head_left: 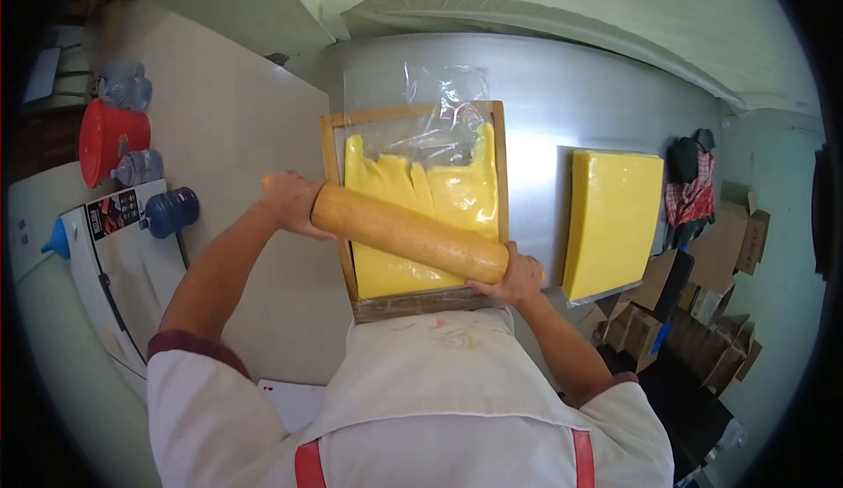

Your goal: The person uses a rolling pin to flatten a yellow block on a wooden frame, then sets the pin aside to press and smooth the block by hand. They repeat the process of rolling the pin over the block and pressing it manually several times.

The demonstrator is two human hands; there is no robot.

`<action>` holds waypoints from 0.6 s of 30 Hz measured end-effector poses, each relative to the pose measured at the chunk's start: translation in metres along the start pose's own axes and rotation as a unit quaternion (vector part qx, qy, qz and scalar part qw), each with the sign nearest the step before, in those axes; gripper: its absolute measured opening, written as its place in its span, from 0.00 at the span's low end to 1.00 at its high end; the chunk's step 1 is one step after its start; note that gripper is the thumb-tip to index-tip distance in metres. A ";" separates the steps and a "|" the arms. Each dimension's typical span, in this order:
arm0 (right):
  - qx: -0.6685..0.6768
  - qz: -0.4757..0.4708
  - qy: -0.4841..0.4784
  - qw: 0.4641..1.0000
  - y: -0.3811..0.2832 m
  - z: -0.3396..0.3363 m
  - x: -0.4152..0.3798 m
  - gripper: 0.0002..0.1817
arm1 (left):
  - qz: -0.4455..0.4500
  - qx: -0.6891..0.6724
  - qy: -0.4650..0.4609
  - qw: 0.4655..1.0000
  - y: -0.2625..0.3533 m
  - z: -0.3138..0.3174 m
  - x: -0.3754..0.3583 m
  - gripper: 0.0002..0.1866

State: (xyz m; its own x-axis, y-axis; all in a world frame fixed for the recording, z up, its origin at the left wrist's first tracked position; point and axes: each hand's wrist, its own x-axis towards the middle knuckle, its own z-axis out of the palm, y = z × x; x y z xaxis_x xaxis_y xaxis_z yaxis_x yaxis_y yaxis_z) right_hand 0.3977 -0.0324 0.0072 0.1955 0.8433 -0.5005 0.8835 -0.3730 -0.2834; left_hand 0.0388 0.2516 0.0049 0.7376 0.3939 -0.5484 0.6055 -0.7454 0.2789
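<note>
A thick wooden rolling pin (408, 233) lies slantwise over a yellow dough-like slab (457, 191), its left end farther from me. My left hand (295, 203) is closed around the handle at that end, and my right hand (516, 277) grips the handle at the other. The slab sits inside a shallow wooden frame (501, 163). Its near part is smooth, while the far edge is uneven, with folds and two raised corners. Clear plastic film (439, 101) covers the slab and spreads past the frame's far side, wrinkled and shiny.
On the metal table (531, 84), a stack of yellow sheets (615, 220) stands to the right, with dark and checked cloth (691, 180) beyond it. Cardboard boxes (716, 242) are at the far right. A red bucket (110, 143) and large water bottles (171, 211) stand at left.
</note>
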 end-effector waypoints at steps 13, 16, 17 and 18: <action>-0.106 -0.236 0.003 0.966 0.059 -0.067 0.075 0.50 | -0.152 -0.126 0.223 0.955 0.105 0.092 -0.058 0.43; -0.085 -0.241 -0.013 0.967 0.064 -0.060 0.087 0.49 | -0.154 -0.119 0.179 0.964 0.099 0.089 -0.050 0.42; -0.060 -0.241 -0.013 0.969 0.071 -0.053 0.091 0.51 | -0.150 -0.117 0.169 0.967 0.097 0.088 -0.047 0.41; -0.104 -0.205 -0.077 0.970 0.070 -0.054 0.100 0.52 | -0.140 -0.108 0.168 0.970 0.090 0.084 -0.041 0.40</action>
State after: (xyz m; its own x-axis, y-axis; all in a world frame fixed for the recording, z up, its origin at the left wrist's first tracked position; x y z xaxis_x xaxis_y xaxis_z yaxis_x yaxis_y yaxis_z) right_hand 0.5016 0.0465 -0.0182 -0.2424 0.8310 -0.5007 0.9435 0.0818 -0.3210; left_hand 0.0382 0.1234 -0.0135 0.5696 0.7444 -0.3485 0.8174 -0.4686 0.3351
